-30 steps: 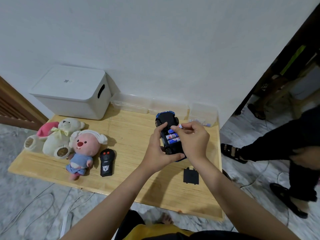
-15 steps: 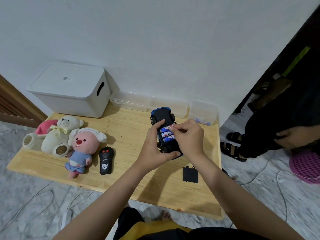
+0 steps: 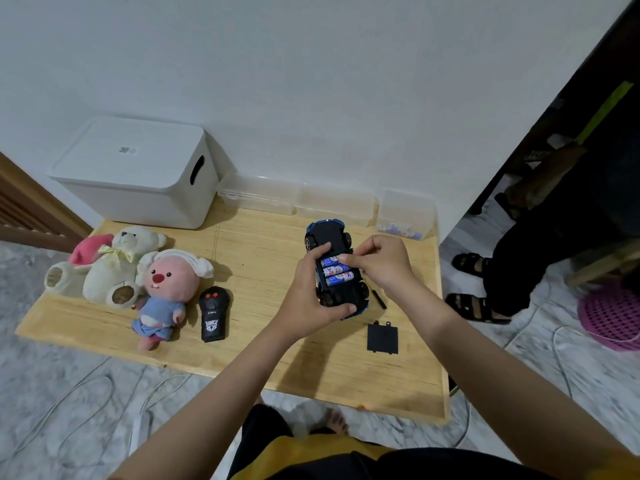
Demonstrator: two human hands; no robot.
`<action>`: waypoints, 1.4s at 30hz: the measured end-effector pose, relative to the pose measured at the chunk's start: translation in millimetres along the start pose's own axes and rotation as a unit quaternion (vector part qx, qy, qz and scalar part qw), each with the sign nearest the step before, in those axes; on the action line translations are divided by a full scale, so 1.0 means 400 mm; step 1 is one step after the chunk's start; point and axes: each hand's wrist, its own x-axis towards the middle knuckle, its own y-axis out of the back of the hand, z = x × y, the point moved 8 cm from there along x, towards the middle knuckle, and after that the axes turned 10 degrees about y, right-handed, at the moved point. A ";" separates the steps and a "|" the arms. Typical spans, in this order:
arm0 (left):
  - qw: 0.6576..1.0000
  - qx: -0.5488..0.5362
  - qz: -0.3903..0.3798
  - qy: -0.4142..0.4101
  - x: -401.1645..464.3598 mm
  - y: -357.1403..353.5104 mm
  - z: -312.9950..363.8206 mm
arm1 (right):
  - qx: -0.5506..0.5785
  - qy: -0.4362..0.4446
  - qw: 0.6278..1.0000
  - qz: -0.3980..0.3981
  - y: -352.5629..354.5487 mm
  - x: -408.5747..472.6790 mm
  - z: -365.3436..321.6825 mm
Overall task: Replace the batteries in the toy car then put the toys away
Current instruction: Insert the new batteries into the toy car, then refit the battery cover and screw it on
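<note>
A blue toy car (image 3: 329,237) is held upside down above the wooden table (image 3: 263,341). Its open bay shows three blue batteries (image 3: 337,270). My left hand (image 3: 308,292) grips the car's left side and rear. My right hand (image 3: 379,261) rests on the car's right side, fingertips pressing the top battery. The black battery cover (image 3: 382,338) lies on the table below my right wrist. A thin black tool (image 3: 378,299) lies beside the car.
A black remote (image 3: 213,314), a pink plush (image 3: 166,289) and a cream bear (image 3: 114,265) lie at the left. A white lidded bin (image 3: 138,171) and clear boxes (image 3: 298,199) stand at the wall. A person's sandalled feet (image 3: 474,306) are at the right.
My right fingers have pushed the top battery down into the bay. The car sits slightly lower and nearer. The person at the right has shifted.
</note>
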 end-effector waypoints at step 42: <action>0.977 -0.141 -0.138 0.085 -0.070 -0.066 -0.088 | 0.074 0.038 0.997 -0.005 0.126 -0.160 0.081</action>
